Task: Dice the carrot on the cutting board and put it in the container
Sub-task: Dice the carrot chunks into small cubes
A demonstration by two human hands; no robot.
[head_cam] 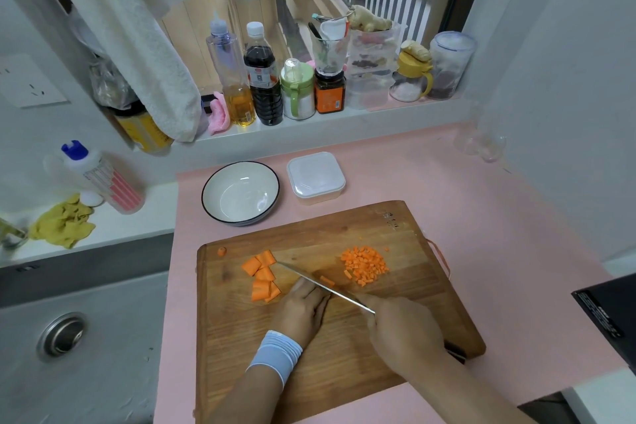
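orange carrot, pink counter, perhaps black-rimmed bowl

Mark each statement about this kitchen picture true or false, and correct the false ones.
1. The right hand grips the knife. True.
2. The diced carrot lies in the bowl. False: it lies in a pile on the cutting board; the bowl holds nothing.
3. The plastic container has its lid on. True.
4. The larger carrot chunks lie to the right of the knife blade. False: they lie to its left, and the diced carrot lies to its right.
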